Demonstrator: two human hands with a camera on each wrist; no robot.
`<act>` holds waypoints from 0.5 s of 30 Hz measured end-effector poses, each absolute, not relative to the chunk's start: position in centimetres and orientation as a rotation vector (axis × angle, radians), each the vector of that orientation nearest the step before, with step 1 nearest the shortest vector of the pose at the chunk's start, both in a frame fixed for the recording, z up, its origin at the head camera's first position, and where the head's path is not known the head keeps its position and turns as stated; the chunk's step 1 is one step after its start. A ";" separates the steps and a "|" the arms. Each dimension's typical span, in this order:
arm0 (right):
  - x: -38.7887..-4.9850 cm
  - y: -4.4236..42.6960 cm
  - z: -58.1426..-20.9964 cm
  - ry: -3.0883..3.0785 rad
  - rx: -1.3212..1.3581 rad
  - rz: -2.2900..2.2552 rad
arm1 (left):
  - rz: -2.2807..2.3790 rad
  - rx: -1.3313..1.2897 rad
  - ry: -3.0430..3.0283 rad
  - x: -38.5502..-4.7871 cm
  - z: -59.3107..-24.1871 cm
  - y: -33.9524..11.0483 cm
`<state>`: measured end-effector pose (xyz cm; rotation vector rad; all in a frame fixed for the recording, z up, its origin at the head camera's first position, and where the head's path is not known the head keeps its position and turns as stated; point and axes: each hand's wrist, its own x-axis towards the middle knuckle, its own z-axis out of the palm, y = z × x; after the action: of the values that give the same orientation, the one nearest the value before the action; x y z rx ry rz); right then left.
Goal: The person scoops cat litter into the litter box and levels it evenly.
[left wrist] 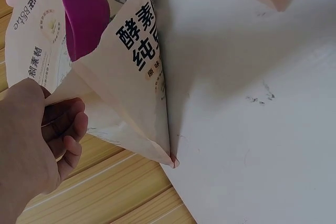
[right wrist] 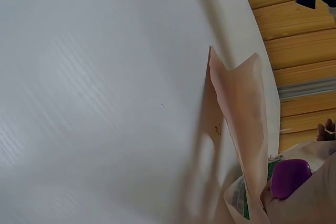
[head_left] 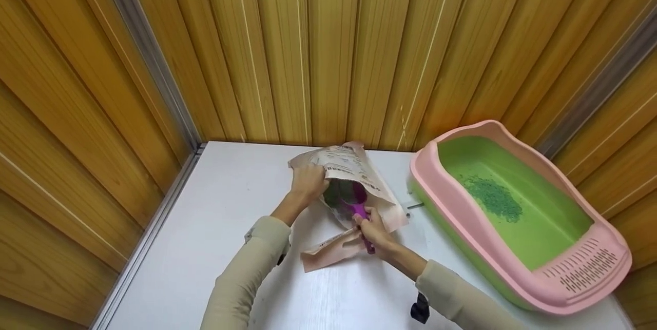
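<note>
A pale pink printed paper bag (head_left: 354, 163) lies on the white table with its mouth toward me. My left hand (head_left: 309, 182) grips the bag's upper edge at the left; in the left wrist view the fingers (left wrist: 71, 124) curl round the paper. My right hand (head_left: 377, 230) holds the handle of a purple scoop (head_left: 359, 209), whose bowl is inside the bag's mouth. Dark green stuff shows within the bag. A torn flap of the bag (right wrist: 244, 111) extends toward me below the right hand. The scoop's load cannot be made out.
At the right stands a green litter box (head_left: 554, 248) with a pink rim (head_left: 457, 232). A small patch of green granules (head_left: 493, 196) lies on its floor. Wood-patterned walls (head_left: 328, 53) enclose the white table (head_left: 231, 207) at the back and sides.
</note>
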<state>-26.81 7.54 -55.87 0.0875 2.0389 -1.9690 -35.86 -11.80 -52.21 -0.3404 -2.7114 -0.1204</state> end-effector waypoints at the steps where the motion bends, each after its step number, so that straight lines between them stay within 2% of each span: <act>1: -26.6 7.7 -55.7 2.018 0.084 -1.968 | -0.121 -0.343 -2.701 -35.8 -52.3 -11.8; 15: -25.7 13.0 -51.3 1.880 0.015 -1.802 | -0.102 -0.341 -2.776 -35.5 -51.9 -12.0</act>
<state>-25.67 12.97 -51.29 0.0150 1.8798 -1.8023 -35.48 -11.96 -51.89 -0.3414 -2.7756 -0.1015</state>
